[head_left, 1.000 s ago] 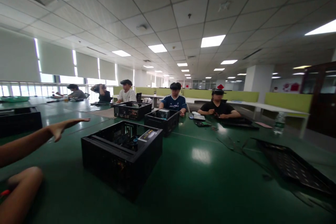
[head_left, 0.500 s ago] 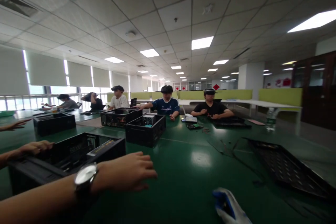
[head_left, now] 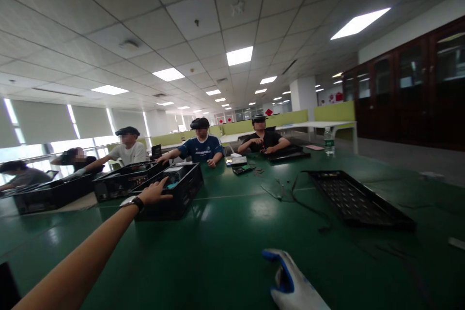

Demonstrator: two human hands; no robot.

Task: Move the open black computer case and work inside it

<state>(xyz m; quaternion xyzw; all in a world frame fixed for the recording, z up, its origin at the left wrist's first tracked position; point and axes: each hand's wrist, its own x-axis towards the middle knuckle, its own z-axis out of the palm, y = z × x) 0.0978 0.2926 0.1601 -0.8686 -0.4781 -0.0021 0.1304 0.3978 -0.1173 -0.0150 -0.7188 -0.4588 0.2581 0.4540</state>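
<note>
Green table (head_left: 232,256) runs long and away from me, people seated along its far side and left end. Largest loose piece on it: a black perforated side panel (head_left: 358,196) lying flat, well to my right, its long axis angling off toward the far right. Left of centre, 3 open black computer cases in a staggered row; the nearest case (head_left: 178,189) sits ahead and to the left of me, its long axis pointing away toward the person in the blue shirt (head_left: 199,147). My left hand (head_left: 154,193) is stretched out at full arm's length, a wristwatch (head_left: 132,201) on the wrist, and lands on the near top edge of that case, fingers spread and flat, holding nothing. My right hand (head_left: 292,283), in a white and blue work glove, sits low at the bottom of view, just above the bare tabletop, well apart from the case; thumb sticks out to the left, palm looks loosely unclenched, nothing in it. So the case lies up and left of both hands, left hand already touching it, right hand far off. Loose black cables (head_left: 290,191) trail between the case and the panel. A water bottle (head_left: 329,139) stands at the far right end.
</note>
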